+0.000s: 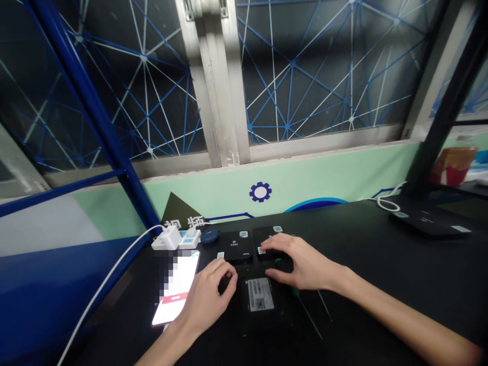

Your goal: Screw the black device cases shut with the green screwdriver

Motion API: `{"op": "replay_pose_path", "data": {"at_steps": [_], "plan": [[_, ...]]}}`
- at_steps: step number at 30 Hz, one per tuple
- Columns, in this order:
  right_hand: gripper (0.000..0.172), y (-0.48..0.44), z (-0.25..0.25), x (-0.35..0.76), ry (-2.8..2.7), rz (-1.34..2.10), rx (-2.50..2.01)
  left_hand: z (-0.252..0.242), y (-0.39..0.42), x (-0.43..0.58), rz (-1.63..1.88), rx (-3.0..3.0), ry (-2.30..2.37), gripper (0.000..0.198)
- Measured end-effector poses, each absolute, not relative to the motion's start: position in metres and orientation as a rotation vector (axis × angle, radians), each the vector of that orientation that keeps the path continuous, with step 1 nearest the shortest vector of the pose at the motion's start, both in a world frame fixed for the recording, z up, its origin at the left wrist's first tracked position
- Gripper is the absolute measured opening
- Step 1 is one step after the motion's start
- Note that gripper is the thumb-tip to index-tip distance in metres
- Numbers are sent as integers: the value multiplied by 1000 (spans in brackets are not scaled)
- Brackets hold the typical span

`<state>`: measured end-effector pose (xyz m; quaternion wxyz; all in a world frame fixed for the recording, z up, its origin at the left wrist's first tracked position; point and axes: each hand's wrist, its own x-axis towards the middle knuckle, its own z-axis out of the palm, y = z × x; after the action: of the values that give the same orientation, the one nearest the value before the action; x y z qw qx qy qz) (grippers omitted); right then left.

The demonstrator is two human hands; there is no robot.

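Observation:
A flat black box (263,310) with a white label lies on the black table (400,274) in front of me. My left hand (208,295) rests at its left edge, fingers curled against the box's near-left corner. My right hand (301,262) lies flat above it, fingers stretched over a second black box (269,238) behind. A third black box (236,246) with small stickers sits beside that one.
A lit phone (177,290) lies left of my left hand. A white power adapter and strip (175,238) with a white cable sit behind it, next to a dark blue oval object (210,235). Another black device (430,221) lies far right. Thin rods lie by my right forearm.

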<state>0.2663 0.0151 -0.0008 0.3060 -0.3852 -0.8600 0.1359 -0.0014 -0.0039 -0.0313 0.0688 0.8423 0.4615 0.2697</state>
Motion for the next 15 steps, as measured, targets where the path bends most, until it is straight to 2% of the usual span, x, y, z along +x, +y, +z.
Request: {"op": "replay_pose_path", "data": {"at_steps": [4,8,10,15], "plan": [[70,4,-4,260,-2483,426,-811,-39,0,-3,694,2525,1595,33],[93,-3,-10,252,-2608,484,-770,-50,6,-6,552,2524,1752,32],[98,-4,-14,249,-2638,493,-801,-53,8,-7,526,2524,1783,31],[95,-3,-18,245,-2646,478,-786,-54,8,-8,508,2520,1790,29]]}}
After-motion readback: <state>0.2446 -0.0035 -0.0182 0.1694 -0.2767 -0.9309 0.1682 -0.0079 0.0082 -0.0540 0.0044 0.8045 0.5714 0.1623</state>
